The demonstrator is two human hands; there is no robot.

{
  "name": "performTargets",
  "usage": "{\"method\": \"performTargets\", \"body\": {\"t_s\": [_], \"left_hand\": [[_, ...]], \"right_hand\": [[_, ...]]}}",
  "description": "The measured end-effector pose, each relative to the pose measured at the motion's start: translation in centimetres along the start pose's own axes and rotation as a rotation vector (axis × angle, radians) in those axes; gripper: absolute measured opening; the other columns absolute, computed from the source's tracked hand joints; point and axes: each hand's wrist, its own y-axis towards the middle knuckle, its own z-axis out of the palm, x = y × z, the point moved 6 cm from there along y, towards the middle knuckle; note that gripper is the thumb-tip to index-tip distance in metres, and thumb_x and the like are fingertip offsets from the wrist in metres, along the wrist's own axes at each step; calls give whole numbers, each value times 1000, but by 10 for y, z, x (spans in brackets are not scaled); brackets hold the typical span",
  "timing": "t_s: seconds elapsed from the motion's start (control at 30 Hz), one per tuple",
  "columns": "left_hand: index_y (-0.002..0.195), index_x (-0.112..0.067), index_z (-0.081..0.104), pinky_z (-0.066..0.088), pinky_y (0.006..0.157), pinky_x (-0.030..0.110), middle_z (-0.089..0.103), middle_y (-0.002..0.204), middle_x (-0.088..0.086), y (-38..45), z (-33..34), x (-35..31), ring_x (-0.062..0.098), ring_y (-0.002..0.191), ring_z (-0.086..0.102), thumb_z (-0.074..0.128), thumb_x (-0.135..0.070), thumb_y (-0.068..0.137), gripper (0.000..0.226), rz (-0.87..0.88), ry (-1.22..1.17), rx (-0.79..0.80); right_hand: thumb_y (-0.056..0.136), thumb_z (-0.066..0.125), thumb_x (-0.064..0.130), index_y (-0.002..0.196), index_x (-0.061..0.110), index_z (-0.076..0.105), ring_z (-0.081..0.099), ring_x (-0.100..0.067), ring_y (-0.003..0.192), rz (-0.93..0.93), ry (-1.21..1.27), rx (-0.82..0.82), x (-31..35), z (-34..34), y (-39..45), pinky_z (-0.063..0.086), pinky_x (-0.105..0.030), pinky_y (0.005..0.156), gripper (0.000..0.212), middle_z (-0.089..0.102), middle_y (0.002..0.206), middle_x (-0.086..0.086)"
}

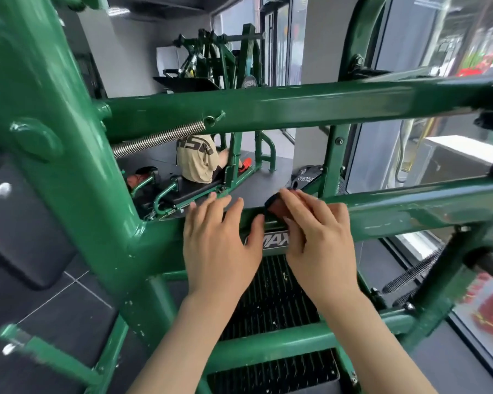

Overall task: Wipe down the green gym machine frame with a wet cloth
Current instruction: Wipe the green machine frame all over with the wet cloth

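green painted tubing fills the view: the gym machine frame (268, 106) runs as a thick upright on the left with two crossbars going right. both hands are at the lower crossbar, near its joint with the upright. the left hand (219, 237) lies flat on the bar, fingers (211, 203) straight and spread, holding nothing. just beside it the right hand (316, 237) pinches a small dark cloth (275, 207) with a reddish patch, bunched on top of the bar under its curled fingers and thumb; whether the cloth is wet cannot be told. below the hands sits a plate lettered "max" (273, 240) and a black ribbed footplate (271, 297). a steel spring (160, 139) hangs under the upper crossbar. beyond the frame, a person in a beige shirt (197, 163) sits on another green machine.
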Motion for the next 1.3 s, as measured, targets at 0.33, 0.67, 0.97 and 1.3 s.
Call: {"method": "performTargets", "body": {"t_s": [0.33,0.67,0.97,1.3], "left_hand": [[142,-12,61,35,118,50,69,130,9,3,1,-14,33,127,59,44,-64,93,73,-144,80,62],[126,-14,73,38,112,42,70,114,0,2,20,-52,24,111,63,51,-53,98,53,-74,-7,32],[127,-23,72,33,122,48,70,113,-4,11,27,-90,21,111,63,54,-54,96,48,37,42,44],[134,-21,68,46,103,41,62,112,-5,4,47,-121,17,108,57,52,-50,97,50,32,-88,40]], "right_hand": [[90,66,-2,142,19,64,45,-32,96,148,-11,-15,-32,-15,6,48,-41,71,56,69,128,-13],[93,63,1,140,20,65,44,-35,96,285,-5,-54,-84,-37,13,40,-38,70,52,70,124,-14],[88,62,-5,141,20,65,46,-39,99,241,-49,-106,-116,-51,10,45,-43,71,59,68,128,-15],[91,64,-5,138,22,68,46,-43,109,350,44,-153,-161,-69,12,35,-37,76,55,64,132,-18]]}}
